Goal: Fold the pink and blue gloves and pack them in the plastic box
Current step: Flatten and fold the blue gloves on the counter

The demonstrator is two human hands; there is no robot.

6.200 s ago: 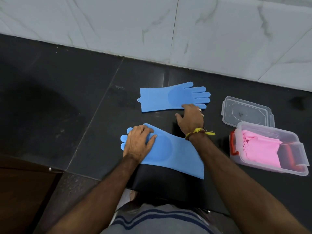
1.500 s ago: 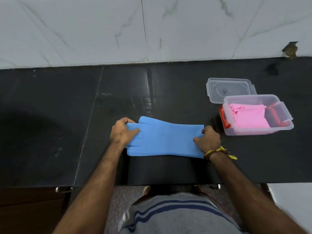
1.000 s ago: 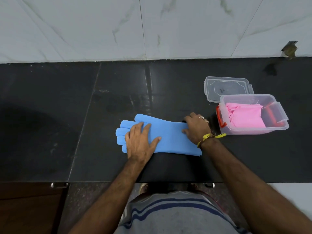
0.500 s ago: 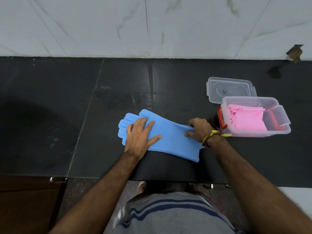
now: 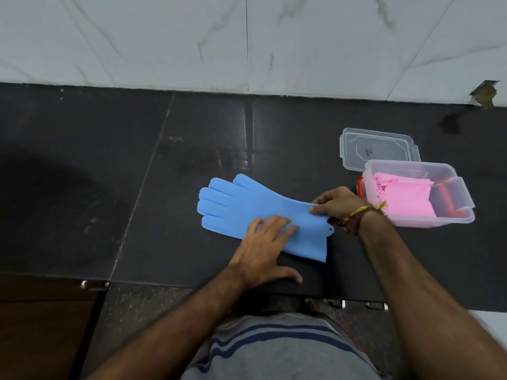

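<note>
The blue gloves lie stacked flat on the black counter, fingers pointing left, cuff to the right. My left hand rests palm down on the near edge of the cuff half, fingers spread. My right hand pinches the far corner of the cuff. To the right stands the clear plastic box with the folded pink gloves inside it.
The box's clear lid lies flat just behind the box. A white marble wall rises behind the counter. The counter's front edge runs just below my left hand, with a brown cabinet at lower left.
My left hand has slid from the glove's fingers toward the cuff. The right hand now pinches the cuff's far corner. The stacked gloves have turned slightly clockwise.
</note>
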